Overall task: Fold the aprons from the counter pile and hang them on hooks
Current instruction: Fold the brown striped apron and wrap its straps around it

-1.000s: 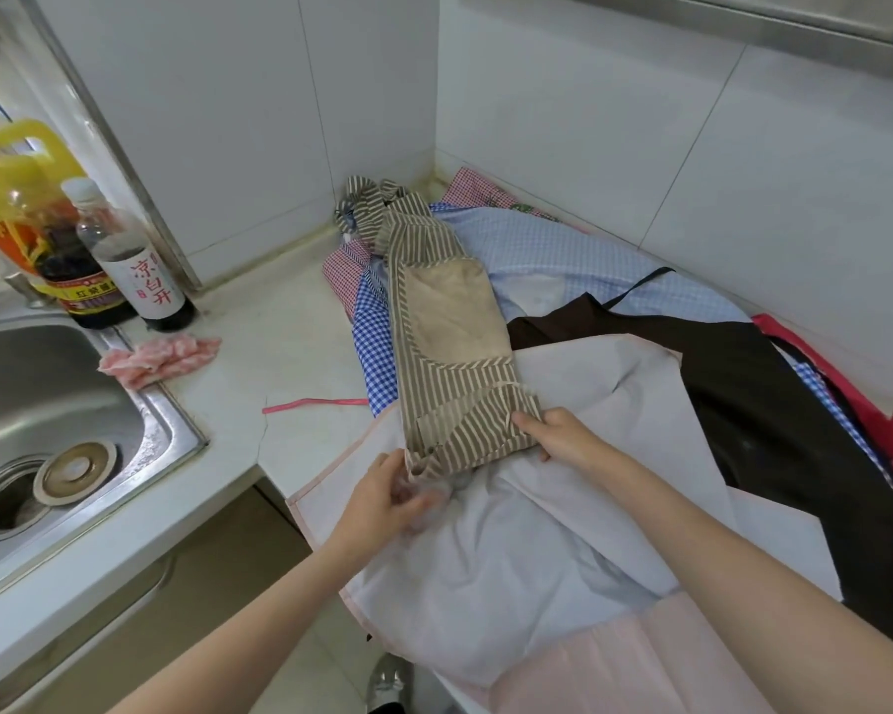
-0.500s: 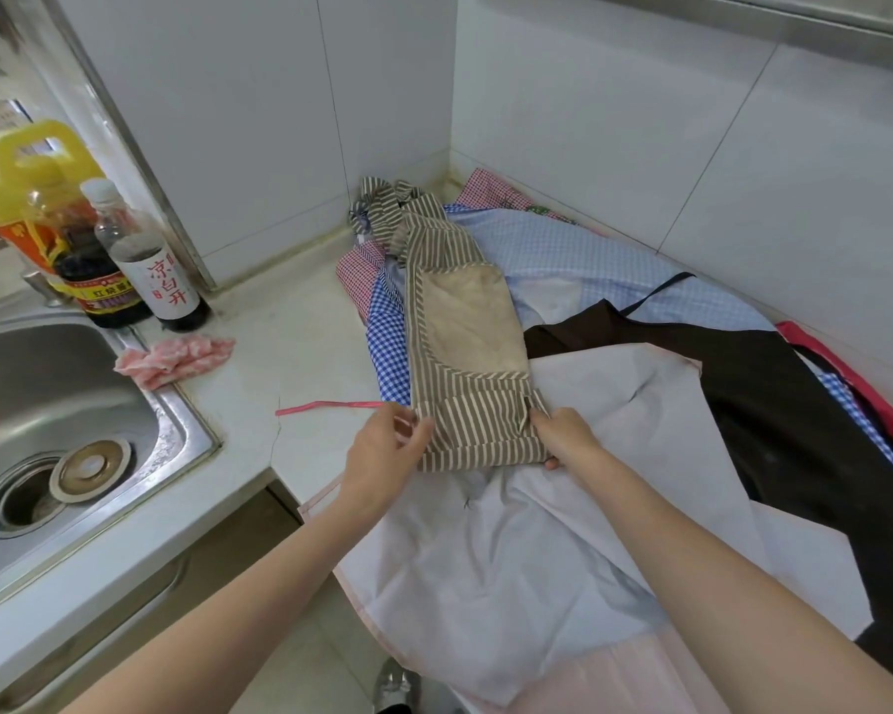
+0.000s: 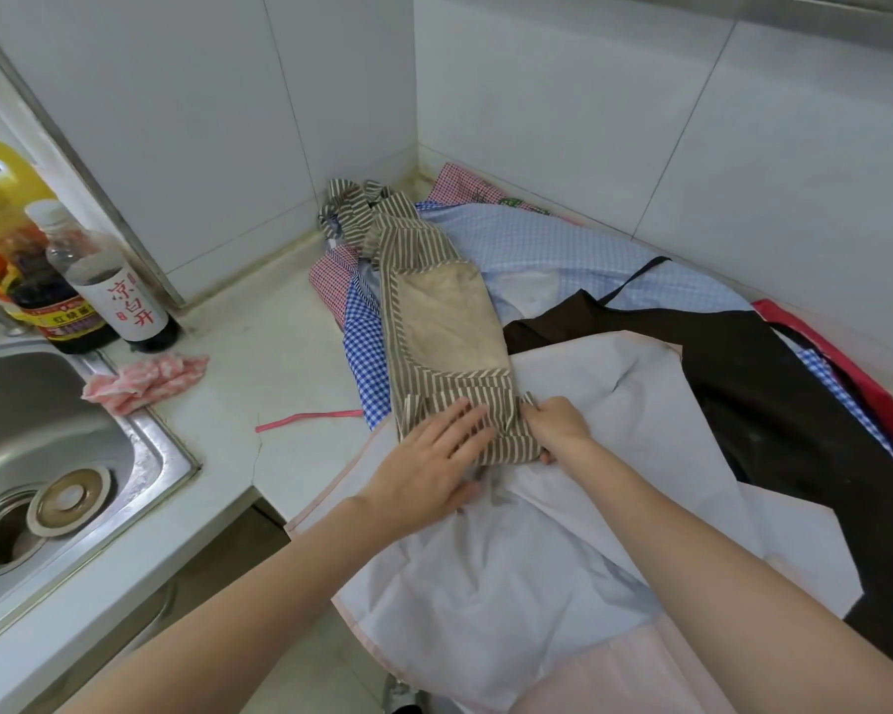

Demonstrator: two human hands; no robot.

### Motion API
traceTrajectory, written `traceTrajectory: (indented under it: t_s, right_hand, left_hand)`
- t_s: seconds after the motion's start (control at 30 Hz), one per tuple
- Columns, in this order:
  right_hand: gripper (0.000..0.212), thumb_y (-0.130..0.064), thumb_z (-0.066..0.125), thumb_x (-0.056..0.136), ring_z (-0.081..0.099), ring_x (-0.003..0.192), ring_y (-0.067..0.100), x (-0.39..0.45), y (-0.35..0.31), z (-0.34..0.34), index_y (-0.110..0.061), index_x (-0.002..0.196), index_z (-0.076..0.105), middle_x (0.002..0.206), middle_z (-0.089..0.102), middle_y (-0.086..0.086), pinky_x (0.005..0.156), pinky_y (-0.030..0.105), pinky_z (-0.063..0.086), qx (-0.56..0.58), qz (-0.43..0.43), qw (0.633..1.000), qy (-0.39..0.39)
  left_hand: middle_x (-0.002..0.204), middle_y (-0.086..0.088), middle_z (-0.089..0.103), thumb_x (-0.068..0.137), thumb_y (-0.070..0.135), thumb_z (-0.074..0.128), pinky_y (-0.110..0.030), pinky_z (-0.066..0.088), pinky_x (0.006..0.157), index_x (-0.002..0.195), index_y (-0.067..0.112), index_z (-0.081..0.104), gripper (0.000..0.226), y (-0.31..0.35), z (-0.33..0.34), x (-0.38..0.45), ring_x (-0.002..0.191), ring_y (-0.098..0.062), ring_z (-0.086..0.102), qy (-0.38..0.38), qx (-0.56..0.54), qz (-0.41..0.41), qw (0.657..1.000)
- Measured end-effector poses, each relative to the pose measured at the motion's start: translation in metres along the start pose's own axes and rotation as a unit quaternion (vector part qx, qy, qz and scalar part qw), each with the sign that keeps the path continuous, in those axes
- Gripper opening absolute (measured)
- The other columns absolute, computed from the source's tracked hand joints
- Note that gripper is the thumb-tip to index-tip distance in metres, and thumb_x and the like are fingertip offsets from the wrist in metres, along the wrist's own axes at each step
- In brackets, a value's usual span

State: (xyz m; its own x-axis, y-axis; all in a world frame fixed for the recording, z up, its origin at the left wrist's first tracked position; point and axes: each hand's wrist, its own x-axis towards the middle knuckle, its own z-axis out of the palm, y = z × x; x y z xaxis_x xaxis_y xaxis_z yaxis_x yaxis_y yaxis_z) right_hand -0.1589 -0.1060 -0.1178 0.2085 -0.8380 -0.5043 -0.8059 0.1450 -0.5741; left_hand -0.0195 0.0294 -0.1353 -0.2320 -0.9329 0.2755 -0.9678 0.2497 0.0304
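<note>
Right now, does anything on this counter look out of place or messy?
Yes. A crumpled pink cloth lies at the sink's edge, and a loose pink strap trails across the bare counter away from the apron pile. The sink's strainer sits askew beside its drain.

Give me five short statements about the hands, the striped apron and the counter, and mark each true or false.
1. The left hand lies flat, fingers straight, on the striped apron. True.
2. The right hand hangs idle above the sink. False: it grips the apron's near right edge.
3. The striped apron lies on top of the apron pile. True.
4. The pink cloth lies inside the sink. False: it lies on the counter beside the sink rim.
5. A white-labelled bottle lies on its side. False: it stands upright.
</note>
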Motion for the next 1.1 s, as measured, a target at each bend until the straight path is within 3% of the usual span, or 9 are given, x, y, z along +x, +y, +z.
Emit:
traceTrajectory:
  t_s: [0.1,0.2,0.27,0.4,0.5,0.63,0.77,1.0,1.1]
  right_hand:
    - [0.031,-0.027,0.048,0.097,0.058,0.058,0.027,-0.002,0.0,0.001,-0.005,0.075,0.053,0.067,0.056,0.009,0.055,0.032,0.045,0.014,-0.046,0.998,0.031]
    - [0.028,-0.015,0.059,0.09,0.059,0.098,0.023,-0.015,0.005,0.001,-0.003,0.115,0.052,0.107,0.056,0.008,0.085,0.03,0.045,0.027,-0.186,0.977,0.1]
    - [0.052,-0.006,0.058,0.085,0.044,0.122,0.02,-0.028,0.012,-0.001,-0.005,0.134,0.041,0.135,0.039,0.01,0.104,0.023,0.035,-0.037,-0.319,0.944,0.079]
    - [0.068,-0.004,0.047,0.088,0.004,0.145,0.014,-0.029,0.026,0.007,-0.015,0.15,0.019,0.158,0.0,-0.002,0.113,0.019,0.014,-0.274,-0.416,0.866,-0.034]
    - [0.069,-0.002,0.049,0.089,0.008,0.145,0.016,-0.013,0.025,0.012,-0.016,0.149,0.019,0.159,0.002,-0.003,0.114,0.021,0.014,-0.278,-0.395,0.873,-0.063]
    - [0.073,0.0,0.061,0.081,0.036,0.134,0.016,0.004,0.02,0.012,-0.019,0.145,0.032,0.149,0.034,0.002,0.106,0.017,0.027,-0.138,-0.335,0.927,-0.094]
    - [0.054,0.005,0.064,0.077,0.057,0.112,0.02,0.019,0.013,0.003,-0.015,0.127,0.056,0.122,0.06,0.004,0.087,0.02,0.044,-0.005,-0.285,0.955,-0.079]
    - [0.045,0.009,0.065,0.08,0.06,0.1,0.014,0.023,-0.005,-0.005,-0.005,0.122,0.055,0.11,0.062,0.005,0.087,0.017,0.047,0.12,-0.226,0.957,-0.133]
    - [0.014,-0.002,0.06,0.089,0.057,0.072,0.004,0.019,-0.018,-0.003,-0.007,0.102,0.062,0.085,0.063,0.0,0.06,0.007,0.044,0.183,-0.164,0.96,-0.135]
  left_hand:
    - [0.157,-0.015,0.006,0.096,0.041,0.041,-0.041,0.015,0.116,0.145,0.03,-0.018,0.077,-0.01,0.009,0.001,0.144,-0.032,0.013,-0.187,0.063,-0.042,0.98]
    - [0.157,-0.016,-0.006,0.101,0.038,0.028,-0.038,0.007,0.117,0.134,0.029,-0.038,0.075,-0.013,0.011,-0.002,0.146,-0.029,0.004,-0.213,0.055,-0.083,0.972]
    - [0.155,-0.02,0.016,0.096,0.04,0.028,-0.04,0.021,0.115,0.141,0.027,-0.029,0.073,-0.018,0.018,-0.008,0.142,-0.032,0.023,-0.163,0.042,-0.069,0.983]
    - [0.125,-0.016,0.061,0.074,0.042,0.036,-0.04,0.05,0.089,0.138,0.011,0.035,0.072,-0.03,0.023,-0.012,0.111,-0.029,0.062,-0.128,-0.044,-0.062,0.989]
    - [0.132,-0.015,0.053,0.076,0.027,0.057,-0.029,0.04,0.1,0.14,0.007,0.038,0.069,-0.034,0.015,-0.018,0.118,-0.03,0.055,-0.079,-0.178,-0.104,0.975]
    - [0.126,0.0,0.054,0.063,0.039,0.06,-0.016,0.037,0.095,0.134,0.011,0.042,0.079,-0.043,0.008,-0.024,0.114,-0.013,0.053,-0.019,-0.359,-0.292,0.886]
    - [0.103,0.007,0.062,0.072,0.028,0.067,-0.003,0.037,0.075,0.115,0.015,0.06,0.045,-0.053,0.01,-0.021,0.096,-0.012,0.059,-0.011,-0.395,-0.369,0.841]
    - [0.088,0.003,0.068,0.089,0.016,0.063,-0.019,0.047,0.072,0.093,0.016,0.066,0.005,-0.074,0.0,-0.002,0.082,-0.011,0.061,0.015,-0.483,-0.429,0.763]
    - [0.08,0.001,0.064,0.092,0.02,0.058,-0.021,0.047,0.063,0.082,0.013,0.064,0.014,-0.079,-0.005,0.007,0.072,-0.013,0.058,0.027,-0.513,-0.467,0.72]
